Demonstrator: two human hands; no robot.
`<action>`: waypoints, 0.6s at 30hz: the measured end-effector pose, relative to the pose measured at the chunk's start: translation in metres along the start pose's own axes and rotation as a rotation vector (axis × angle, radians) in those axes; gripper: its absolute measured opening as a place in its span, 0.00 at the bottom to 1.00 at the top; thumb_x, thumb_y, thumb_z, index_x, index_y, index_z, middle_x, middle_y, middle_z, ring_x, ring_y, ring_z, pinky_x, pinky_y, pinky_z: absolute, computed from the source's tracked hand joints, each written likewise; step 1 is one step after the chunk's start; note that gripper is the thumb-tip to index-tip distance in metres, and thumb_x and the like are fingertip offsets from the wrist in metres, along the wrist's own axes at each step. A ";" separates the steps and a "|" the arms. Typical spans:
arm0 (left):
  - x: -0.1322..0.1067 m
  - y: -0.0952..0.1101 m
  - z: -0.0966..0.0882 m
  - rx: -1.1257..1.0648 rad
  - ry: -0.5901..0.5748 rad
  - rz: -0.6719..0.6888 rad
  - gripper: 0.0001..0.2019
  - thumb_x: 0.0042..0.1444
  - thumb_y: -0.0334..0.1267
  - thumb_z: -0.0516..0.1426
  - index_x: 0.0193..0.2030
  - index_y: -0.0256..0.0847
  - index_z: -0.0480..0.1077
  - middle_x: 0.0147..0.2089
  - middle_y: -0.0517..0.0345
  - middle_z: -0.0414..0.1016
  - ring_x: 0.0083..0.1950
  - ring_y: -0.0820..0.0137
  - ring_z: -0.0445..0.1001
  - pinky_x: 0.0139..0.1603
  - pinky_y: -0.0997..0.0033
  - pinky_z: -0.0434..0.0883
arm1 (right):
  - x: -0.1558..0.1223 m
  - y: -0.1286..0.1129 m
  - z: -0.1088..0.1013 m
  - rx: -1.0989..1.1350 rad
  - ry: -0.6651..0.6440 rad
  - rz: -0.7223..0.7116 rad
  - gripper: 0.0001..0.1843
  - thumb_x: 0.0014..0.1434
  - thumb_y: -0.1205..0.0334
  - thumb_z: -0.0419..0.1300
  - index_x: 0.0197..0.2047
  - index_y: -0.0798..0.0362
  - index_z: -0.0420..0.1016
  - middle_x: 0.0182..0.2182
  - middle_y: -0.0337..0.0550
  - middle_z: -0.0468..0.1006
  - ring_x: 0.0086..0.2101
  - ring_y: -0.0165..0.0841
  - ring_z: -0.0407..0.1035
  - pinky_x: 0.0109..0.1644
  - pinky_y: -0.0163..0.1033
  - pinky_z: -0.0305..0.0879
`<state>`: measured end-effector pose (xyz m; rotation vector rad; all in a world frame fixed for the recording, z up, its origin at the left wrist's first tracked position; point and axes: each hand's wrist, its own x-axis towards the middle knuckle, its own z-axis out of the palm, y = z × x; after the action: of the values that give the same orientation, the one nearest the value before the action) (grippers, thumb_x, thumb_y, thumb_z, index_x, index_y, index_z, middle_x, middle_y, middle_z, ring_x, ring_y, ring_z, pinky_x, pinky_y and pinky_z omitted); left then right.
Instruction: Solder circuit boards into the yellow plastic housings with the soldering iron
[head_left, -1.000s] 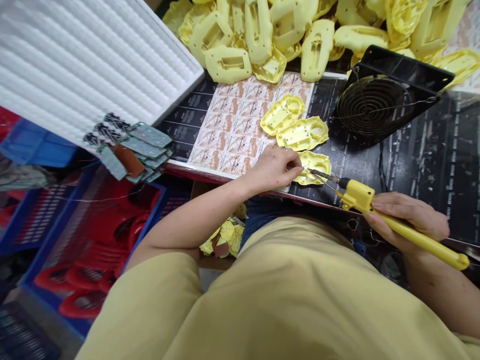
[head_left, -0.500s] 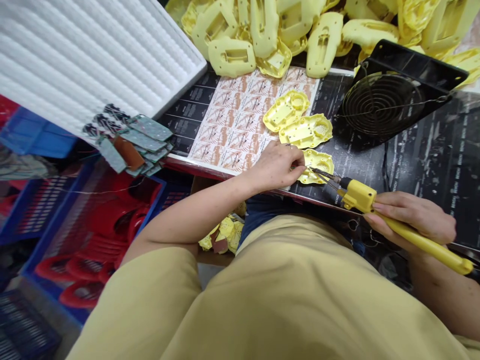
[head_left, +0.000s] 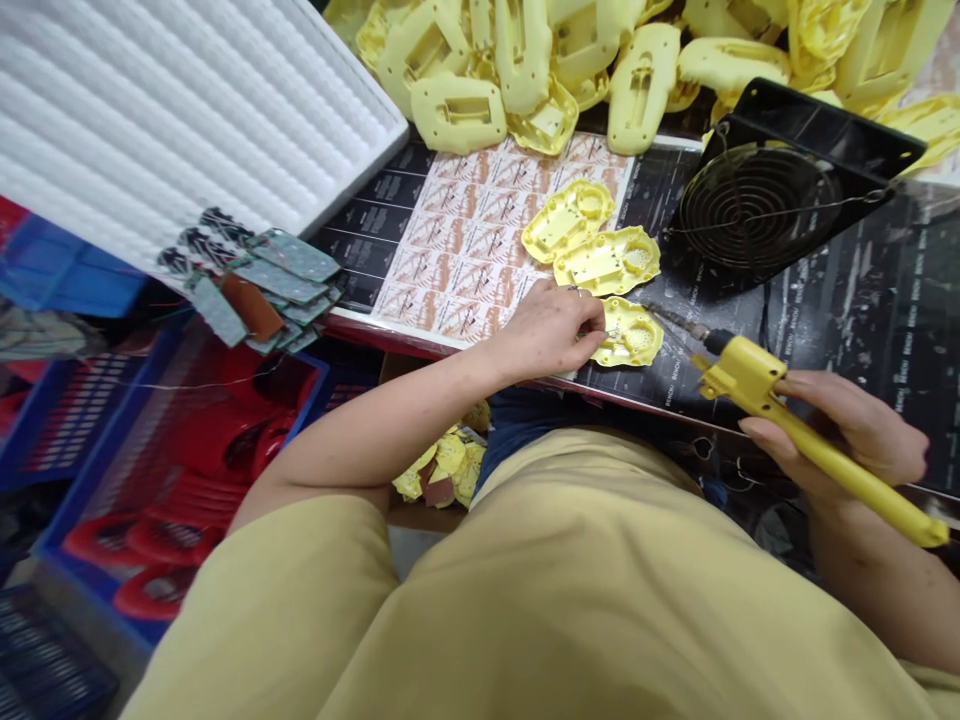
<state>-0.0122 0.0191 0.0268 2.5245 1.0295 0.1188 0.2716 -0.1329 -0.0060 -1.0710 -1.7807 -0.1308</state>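
Note:
My left hand (head_left: 551, 328) rests at the table's near edge with its fingers pinched against a small yellow plastic shell (head_left: 630, 333). What the fingertips pinch is too small to make out. My right hand (head_left: 847, 432) grips a yellow soldering iron (head_left: 806, 438) by its handle. The iron's metal tip (head_left: 671, 318) points left and hangs just right of that shell, apart from it. Two more yellow shells (head_left: 568, 219) (head_left: 609, 262) lie open side up just beyond.
A heap of yellow plastic housings (head_left: 525, 60) fills the table's far side. A black fan (head_left: 757, 205) stands at the right. A white ribbed foam tray (head_left: 172, 110) lies at the left, with green circuit boards (head_left: 262, 285) at its corner. Blue crates of red parts (head_left: 187, 450) sit below.
The soldering iron's tip has drawn back to the right and lifted off the nearest yellow shell. My left hand has stayed pinched at the shell's left edge.

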 end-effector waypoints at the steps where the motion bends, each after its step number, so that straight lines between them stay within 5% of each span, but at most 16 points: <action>1: 0.000 0.000 0.000 0.001 -0.006 -0.003 0.11 0.63 0.40 0.55 0.38 0.40 0.78 0.37 0.53 0.82 0.43 0.60 0.78 0.55 0.54 0.68 | 0.001 -0.002 0.002 -0.036 0.021 -0.005 0.36 0.57 0.52 0.75 0.67 0.42 0.74 0.40 0.41 0.87 0.33 0.40 0.83 0.33 0.41 0.80; 4: 0.001 0.003 -0.002 0.015 -0.023 -0.015 0.11 0.63 0.39 0.55 0.39 0.40 0.78 0.38 0.52 0.82 0.43 0.60 0.79 0.55 0.54 0.68 | 0.013 -0.010 0.010 -0.005 -0.073 0.013 0.29 0.68 0.47 0.64 0.68 0.47 0.73 0.35 0.39 0.87 0.32 0.36 0.82 0.34 0.37 0.79; 6: 0.000 0.005 -0.003 0.028 -0.023 -0.010 0.11 0.63 0.39 0.55 0.39 0.40 0.79 0.38 0.52 0.83 0.43 0.60 0.79 0.55 0.54 0.68 | 0.025 -0.014 0.020 0.015 -0.224 0.031 0.19 0.71 0.54 0.63 0.62 0.46 0.77 0.31 0.35 0.86 0.28 0.30 0.81 0.34 0.32 0.77; 9: -0.004 0.006 -0.005 0.039 0.016 0.033 0.11 0.64 0.40 0.56 0.39 0.40 0.80 0.38 0.52 0.83 0.44 0.59 0.78 0.56 0.53 0.67 | 0.037 -0.015 0.042 0.010 -0.271 -0.013 0.08 0.68 0.65 0.64 0.49 0.47 0.80 0.37 0.35 0.87 0.33 0.30 0.82 0.39 0.32 0.78; 14: -0.007 0.002 -0.002 -0.023 0.137 0.044 0.10 0.66 0.40 0.57 0.41 0.43 0.81 0.41 0.53 0.84 0.50 0.57 0.77 0.60 0.52 0.66 | 0.035 -0.019 0.072 0.050 -0.291 -0.021 0.07 0.68 0.68 0.63 0.47 0.47 0.79 0.39 0.38 0.87 0.37 0.32 0.83 0.49 0.39 0.81; 18: -0.006 -0.001 0.003 -0.050 0.130 0.004 0.10 0.65 0.39 0.58 0.47 0.42 0.80 0.40 0.54 0.84 0.49 0.58 0.77 0.61 0.52 0.66 | 0.032 -0.034 0.055 0.091 -0.277 0.004 0.14 0.66 0.68 0.66 0.54 0.46 0.78 0.38 0.39 0.87 0.33 0.31 0.82 0.41 0.33 0.79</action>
<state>-0.0159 0.0147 0.0243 2.5010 1.0579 0.3100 0.2061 -0.1046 0.0052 -1.0670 -2.0102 0.1058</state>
